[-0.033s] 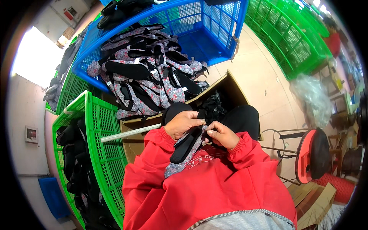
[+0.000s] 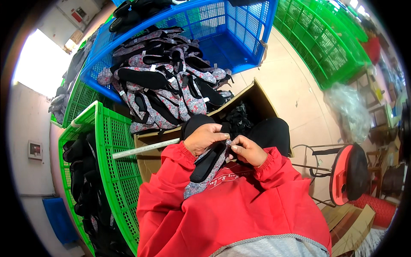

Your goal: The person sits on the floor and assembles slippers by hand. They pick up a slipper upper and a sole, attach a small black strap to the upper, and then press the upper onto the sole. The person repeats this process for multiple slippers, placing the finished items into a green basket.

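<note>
Nothing's budged since the earlier frame! Our left hand (image 2: 206, 138) and right hand (image 2: 249, 151) pinch the floral shoe (image 2: 206, 168), grip narrow, its lower end toward seven o'clock; heaped shoes (image 2: 141, 78) lie at eleven.

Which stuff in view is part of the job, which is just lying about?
Part of the job:
- floral shoe, pinched at one end by left hand and right hand
- likely the similar shoes piled at the blue crate

Probably just lying about:
- clear plastic bag
- cardboard pieces
- round red-and-black seat
</note>
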A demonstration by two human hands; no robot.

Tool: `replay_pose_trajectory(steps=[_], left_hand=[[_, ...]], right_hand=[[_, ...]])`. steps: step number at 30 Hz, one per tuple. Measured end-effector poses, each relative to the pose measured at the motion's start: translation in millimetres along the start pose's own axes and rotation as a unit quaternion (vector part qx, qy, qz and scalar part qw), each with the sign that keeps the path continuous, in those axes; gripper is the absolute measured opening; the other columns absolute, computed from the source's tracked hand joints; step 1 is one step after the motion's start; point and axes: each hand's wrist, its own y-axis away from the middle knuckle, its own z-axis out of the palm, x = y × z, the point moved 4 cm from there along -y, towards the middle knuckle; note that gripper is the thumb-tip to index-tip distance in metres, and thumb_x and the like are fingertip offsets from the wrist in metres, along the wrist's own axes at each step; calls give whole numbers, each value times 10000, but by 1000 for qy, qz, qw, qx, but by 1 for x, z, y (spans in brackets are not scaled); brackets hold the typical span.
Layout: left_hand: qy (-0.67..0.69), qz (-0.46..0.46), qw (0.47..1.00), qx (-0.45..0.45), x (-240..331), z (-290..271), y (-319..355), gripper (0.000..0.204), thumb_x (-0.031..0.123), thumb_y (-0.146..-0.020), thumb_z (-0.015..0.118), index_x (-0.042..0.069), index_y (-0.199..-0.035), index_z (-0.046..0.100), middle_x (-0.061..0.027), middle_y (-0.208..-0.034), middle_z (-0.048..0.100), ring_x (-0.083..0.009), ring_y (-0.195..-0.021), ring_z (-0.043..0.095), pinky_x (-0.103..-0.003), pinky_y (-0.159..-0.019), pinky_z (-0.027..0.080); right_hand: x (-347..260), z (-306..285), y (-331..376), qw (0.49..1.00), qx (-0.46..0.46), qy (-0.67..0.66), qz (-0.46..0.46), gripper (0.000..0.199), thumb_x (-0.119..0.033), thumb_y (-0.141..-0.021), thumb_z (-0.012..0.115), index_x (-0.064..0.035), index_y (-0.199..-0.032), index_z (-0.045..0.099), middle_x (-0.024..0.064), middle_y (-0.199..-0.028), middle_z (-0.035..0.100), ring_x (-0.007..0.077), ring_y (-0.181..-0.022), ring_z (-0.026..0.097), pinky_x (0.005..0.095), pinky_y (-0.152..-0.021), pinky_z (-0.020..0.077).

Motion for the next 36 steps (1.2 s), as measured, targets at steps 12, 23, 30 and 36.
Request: replay_pose_trajectory(steps=[12,23,30,36], left_hand=[[-32,-24,999,21,-8,-8,-15,100,64,-923,598,-31,-931,629,-100,-838,682,-186,-713,673,-288,-682,535],[-42,-29,996,74,1,2,-15,154,85,-876,644,23,-744,592,-29,-715,592,-98,-646,554,-263,-596,440],[-56,-20,996,70,-2,-2,-18,127,72,-903,624,-15,-811,613,-104,-778,667,-176,-663,652,-291,-619,523],[-50,-12,996,69,-10,-7,-24,114,58,-895,632,-15,-808,624,-94,-779,669,-164,-653,646,-280,-614,512]], right_hand=[[-14,3,-6,998,14,39,41,86,-162,-1000,518,-77,-998,511,33,-797,651,55,-568,483,206,-497,369],[-4,0,-14,999,23,-4,49,90,-186,-1000,525,-110,-966,492,9,-741,627,39,-438,342,208,-410,263],[-1,-2,-16,999,20,-6,44,103,-190,-998,537,-113,-952,484,4,-720,611,36,-439,335,204,-408,254],[-3,-2,-14,998,23,-9,51,120,-190,-993,553,-113,-938,479,5,-710,604,41,-439,342,206,-404,255]])
